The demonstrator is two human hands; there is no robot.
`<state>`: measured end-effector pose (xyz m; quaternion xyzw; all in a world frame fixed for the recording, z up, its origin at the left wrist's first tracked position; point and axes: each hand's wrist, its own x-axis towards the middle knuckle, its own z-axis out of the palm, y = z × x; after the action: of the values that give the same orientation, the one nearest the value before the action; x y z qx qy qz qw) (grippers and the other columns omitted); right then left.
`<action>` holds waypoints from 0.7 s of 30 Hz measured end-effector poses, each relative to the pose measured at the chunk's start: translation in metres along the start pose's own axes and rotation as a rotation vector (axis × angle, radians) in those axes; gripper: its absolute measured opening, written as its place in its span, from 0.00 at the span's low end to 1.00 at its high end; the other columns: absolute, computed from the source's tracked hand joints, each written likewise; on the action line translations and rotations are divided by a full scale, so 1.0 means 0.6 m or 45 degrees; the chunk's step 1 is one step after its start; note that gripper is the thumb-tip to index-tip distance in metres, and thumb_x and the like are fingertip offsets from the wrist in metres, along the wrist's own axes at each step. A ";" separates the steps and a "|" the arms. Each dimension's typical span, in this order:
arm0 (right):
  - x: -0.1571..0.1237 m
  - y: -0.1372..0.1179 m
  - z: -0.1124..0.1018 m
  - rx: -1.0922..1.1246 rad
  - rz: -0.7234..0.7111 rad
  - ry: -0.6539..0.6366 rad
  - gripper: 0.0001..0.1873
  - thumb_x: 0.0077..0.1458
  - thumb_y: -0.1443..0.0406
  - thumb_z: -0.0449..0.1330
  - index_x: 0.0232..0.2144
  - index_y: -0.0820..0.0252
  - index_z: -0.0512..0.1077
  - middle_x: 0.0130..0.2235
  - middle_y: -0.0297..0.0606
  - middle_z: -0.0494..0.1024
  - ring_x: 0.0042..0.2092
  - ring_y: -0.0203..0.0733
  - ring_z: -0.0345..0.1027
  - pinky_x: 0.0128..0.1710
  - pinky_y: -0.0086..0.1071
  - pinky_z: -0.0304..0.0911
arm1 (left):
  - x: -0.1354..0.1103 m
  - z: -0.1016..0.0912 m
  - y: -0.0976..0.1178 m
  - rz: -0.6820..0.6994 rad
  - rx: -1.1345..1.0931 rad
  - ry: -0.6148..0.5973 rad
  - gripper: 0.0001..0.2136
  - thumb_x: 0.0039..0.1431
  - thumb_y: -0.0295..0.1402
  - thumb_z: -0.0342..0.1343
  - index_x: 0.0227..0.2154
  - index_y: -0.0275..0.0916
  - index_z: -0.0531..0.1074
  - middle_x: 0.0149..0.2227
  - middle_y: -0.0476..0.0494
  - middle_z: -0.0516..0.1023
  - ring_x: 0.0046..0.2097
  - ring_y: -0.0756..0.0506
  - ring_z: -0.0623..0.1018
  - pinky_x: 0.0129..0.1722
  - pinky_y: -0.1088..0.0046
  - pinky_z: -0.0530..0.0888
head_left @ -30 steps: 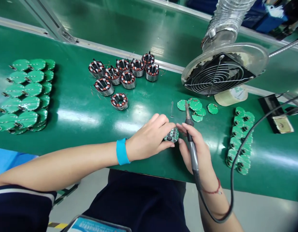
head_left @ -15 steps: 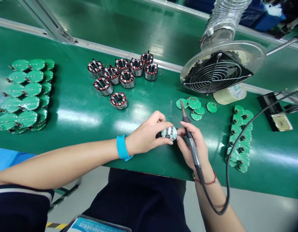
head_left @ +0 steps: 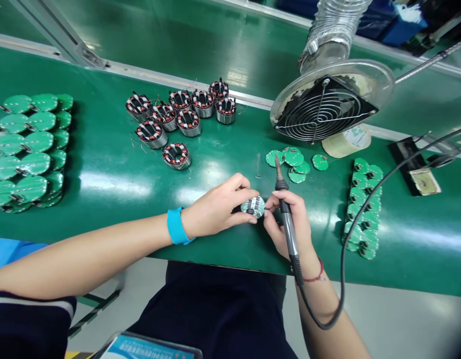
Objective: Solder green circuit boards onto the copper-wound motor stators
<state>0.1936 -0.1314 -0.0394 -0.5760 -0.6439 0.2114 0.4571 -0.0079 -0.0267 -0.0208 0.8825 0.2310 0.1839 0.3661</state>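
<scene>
Between the thumb and fingers of my left hand (head_left: pixel 223 207) is a round circuit board (head_left: pixel 253 206), its face with black and white parts turned up. My right hand (head_left: pixel 290 219) is closed around a soldering iron (head_left: pixel 288 219), its tip pointing away from me, toward a loose group of green round boards (head_left: pixel 293 156). The right thumb and fingertip also meet at the board's right edge; whether they pinch something small there I cannot make out. A black cable runs from the iron's handle over my right forearm.
Several motor stators (head_left: pixel 177 155) with copper windings stand at the back left. Stacked green boards lie at the far left (head_left: pixel 32 189) and in rows at the right (head_left: pixel 368 219). A fume extractor fan (head_left: pixel 323 109) overhangs the back right, near a tape roll (head_left: pixel 348 142) and a soldering iron stand (head_left: pixel 413 167).
The whole view has shifted slightly, so most things sit a little further left. Both hands keep nearly the same pose around the circuit board and the soldering iron.
</scene>
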 end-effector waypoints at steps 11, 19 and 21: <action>-0.018 -0.027 0.014 0.176 0.342 0.190 0.23 0.64 0.63 0.67 0.60 0.47 0.69 0.45 0.33 0.83 0.44 0.40 0.81 0.48 0.38 0.78 | 0.005 0.022 0.024 -0.242 -0.214 0.022 0.17 0.64 0.45 0.68 0.42 0.40 0.69 0.45 0.44 0.71 0.42 0.44 0.76 0.42 0.65 0.78; -0.033 -0.046 0.042 0.088 0.402 0.439 0.20 0.65 0.64 0.66 0.58 0.48 0.71 0.44 0.33 0.85 0.48 0.42 0.81 0.54 0.42 0.74 | 0.009 0.020 0.023 -0.408 -0.621 0.032 0.06 0.70 0.35 0.55 0.36 0.40 0.71 0.41 0.49 0.69 0.33 0.51 0.72 0.33 0.73 0.74; -0.031 -0.043 0.041 0.072 0.382 0.448 0.19 0.64 0.64 0.67 0.57 0.48 0.73 0.43 0.32 0.86 0.49 0.42 0.82 0.56 0.42 0.73 | 0.010 0.025 0.027 -0.438 -0.673 0.044 0.07 0.69 0.35 0.55 0.36 0.40 0.71 0.41 0.48 0.70 0.33 0.51 0.71 0.31 0.74 0.74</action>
<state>0.1572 -0.1489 -0.0374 -0.6803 -0.4552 0.1913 0.5417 0.0087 -0.0417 -0.0181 0.7015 0.3272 0.1878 0.6046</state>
